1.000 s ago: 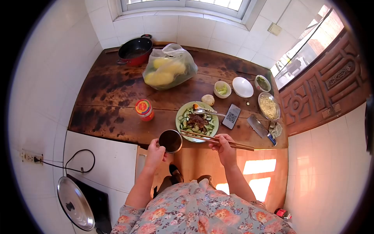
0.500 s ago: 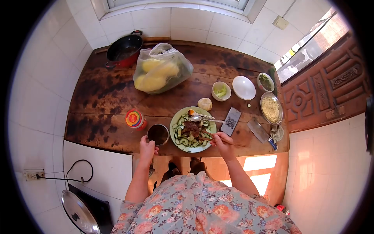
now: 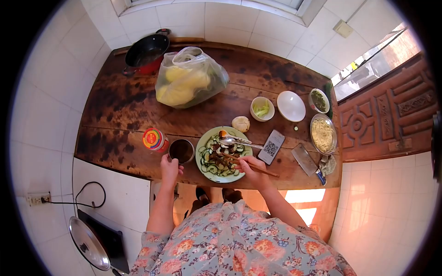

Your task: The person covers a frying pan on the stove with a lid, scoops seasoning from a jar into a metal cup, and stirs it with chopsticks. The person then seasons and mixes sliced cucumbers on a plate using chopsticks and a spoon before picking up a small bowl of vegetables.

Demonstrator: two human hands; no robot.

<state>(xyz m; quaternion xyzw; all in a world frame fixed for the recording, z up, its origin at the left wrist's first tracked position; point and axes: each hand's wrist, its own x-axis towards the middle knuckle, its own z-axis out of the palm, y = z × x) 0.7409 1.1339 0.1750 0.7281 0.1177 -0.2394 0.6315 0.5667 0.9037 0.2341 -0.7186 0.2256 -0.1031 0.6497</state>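
Note:
My left hand [image 3: 171, 169] grips the near side of a dark-filled cup [image 3: 181, 151], thumb at its rim. Beside it stands a jar with a colourful lid [image 3: 154, 139]. In my right hand [image 3: 252, 170] is a pair of wooden chopsticks [image 3: 263, 171], their tips over a pale green plate [image 3: 200, 169]. Sliced cucumber [image 3: 216, 168] covers the plate, with dark brown sauce or topping among the slices. Two metal spoons [image 3: 230, 140] lean across its far right side, one bowl holding something reddish-orange. The chopstick tips are hard to make out among the food.
A phone [image 3: 271, 146], a cleaver [image 3: 305, 160] and a noodle bowl [image 3: 323, 133] lie to the right. Farther back are a bowl of green pieces [image 3: 262, 109], a white plate [image 3: 291, 106], a herb bowl [image 3: 318, 100], a plastic bag [image 3: 191, 80] and a pot [image 3: 146, 53].
The brown heap on the cucumber looks smaller and more spread among the slices. My right hand and chopsticks have shifted left and nearer. The cup has moved slightly away from me.

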